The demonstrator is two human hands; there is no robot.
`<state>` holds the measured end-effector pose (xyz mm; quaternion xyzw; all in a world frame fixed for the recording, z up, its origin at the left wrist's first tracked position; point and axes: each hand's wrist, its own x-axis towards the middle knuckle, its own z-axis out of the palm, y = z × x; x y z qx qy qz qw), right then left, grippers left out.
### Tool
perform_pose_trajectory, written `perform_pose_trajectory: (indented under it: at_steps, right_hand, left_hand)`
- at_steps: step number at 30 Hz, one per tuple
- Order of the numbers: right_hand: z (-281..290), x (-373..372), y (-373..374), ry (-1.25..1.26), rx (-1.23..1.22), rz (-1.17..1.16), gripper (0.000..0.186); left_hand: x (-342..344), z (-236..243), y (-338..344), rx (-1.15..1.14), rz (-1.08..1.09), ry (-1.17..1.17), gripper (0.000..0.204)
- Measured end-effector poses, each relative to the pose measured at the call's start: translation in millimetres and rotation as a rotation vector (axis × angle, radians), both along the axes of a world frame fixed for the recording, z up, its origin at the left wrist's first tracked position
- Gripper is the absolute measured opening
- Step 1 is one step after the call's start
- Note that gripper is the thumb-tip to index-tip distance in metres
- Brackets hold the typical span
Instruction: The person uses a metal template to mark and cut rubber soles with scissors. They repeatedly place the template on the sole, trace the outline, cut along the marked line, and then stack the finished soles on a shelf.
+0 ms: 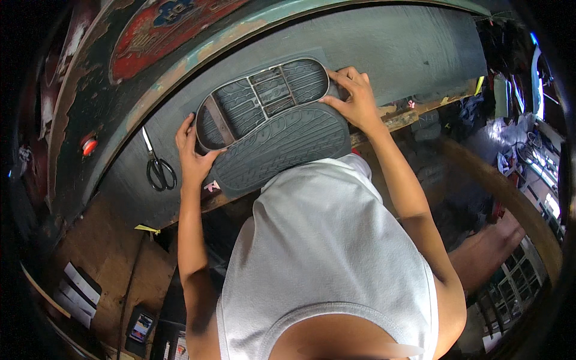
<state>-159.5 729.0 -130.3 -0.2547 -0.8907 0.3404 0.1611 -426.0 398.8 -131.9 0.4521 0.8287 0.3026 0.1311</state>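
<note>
A metal frame (256, 98), shaped like the bottom of a shoe, lies flat on a dark rubber sheet (288, 143) with lots of lines pressed into it. The frame has thin bars going across inside it, and the lines of the rubber show through the gaps. The left hand (193, 157) is at the left end of the frame, pinching it with the thumb on the near side and the fingers around the far side. The right hand (355, 101) pinches the right end of the frame the same way, with its thumb nearer the person. More of the rubber sheet sticks out on the near side of the frame, close to the pale grey shirt (342, 240) the person has on. The sheet rests on a dark grey surface (408, 54), which goes on past the right end of the frame. To the left of the frame and a bit nearer the person, scissors (153, 158) with black handles lie on the surface. Past the far side of the frame is a red panel (144, 45) with chipped paint.
</note>
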Motion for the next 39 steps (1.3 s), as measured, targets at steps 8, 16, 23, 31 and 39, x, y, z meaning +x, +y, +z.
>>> perform_pose_trajectory:
  at_steps: [8, 16, 23, 31, 39]
  right_hand:
    - [-1, -1, 0, 0.033, 0.000, -0.016, 0.063]
    - [1, -2, 2, 0.002, -0.009, -0.015, 0.062]
    - [23, 1, 16, -0.069, -0.227, 0.037, 0.053]
    - [99, -8, 119, 0.535, 0.402, -0.233, 0.032]
    - [139, -42, 198, 0.736, 0.896, -0.282, 0.069]
  left_hand:
    - [-8, -8, -6, 0.045, -0.015, -0.026, 0.078]
    - [-8, -10, -5, 0.055, -0.005, -0.025, 0.074]
    - [-27, 29, -8, 0.006, -0.073, -0.136, 0.058]
    - [-70, 110, -9, 0.619, 0.551, 0.569, 0.026]
    - [-95, 141, 18, 0.676, 0.745, 1.238, 0.050]
